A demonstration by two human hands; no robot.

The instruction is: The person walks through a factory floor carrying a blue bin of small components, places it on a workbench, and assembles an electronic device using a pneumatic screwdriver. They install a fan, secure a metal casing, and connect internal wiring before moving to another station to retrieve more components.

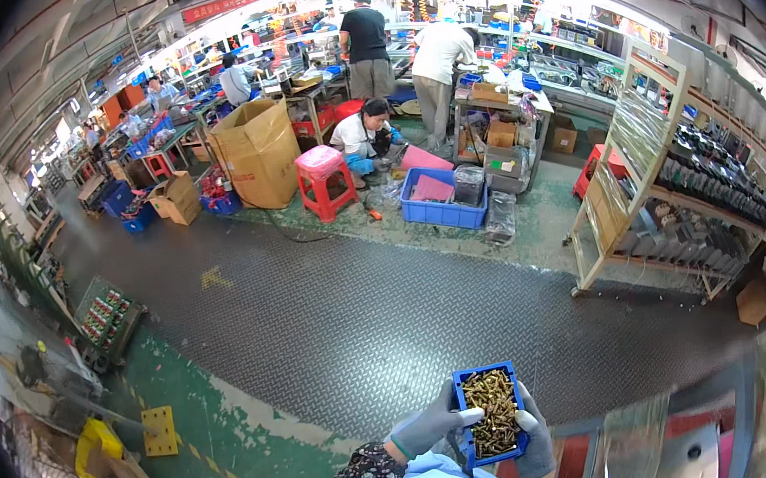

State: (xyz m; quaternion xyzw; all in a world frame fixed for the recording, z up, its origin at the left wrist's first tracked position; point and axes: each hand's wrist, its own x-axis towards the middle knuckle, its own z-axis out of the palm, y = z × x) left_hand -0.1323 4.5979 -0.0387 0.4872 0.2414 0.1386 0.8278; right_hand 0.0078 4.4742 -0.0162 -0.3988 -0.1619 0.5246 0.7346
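Observation:
Between my two gloved hands is a small blue plastic bin (484, 370), held close to my body at the lower middle. It is filled with many brass-coloured screws (491, 407). My left hand (429, 424), in a grey glove, grips the bin's left side, its thumb over the rim. On the right side my right hand (536, 439), gloved too, is closed on the bin with its thumb near the screws. The fingers under the bin are hidden.
A dark textured walkway (315, 302) stretches ahead. Beyond it are a blue crate (444, 216), a red stool (325, 189), a large carton (255, 154) and a crouching person (363, 138). A wheeled rack (676, 180) stands at the right, a loaded cart (107, 319) at the left.

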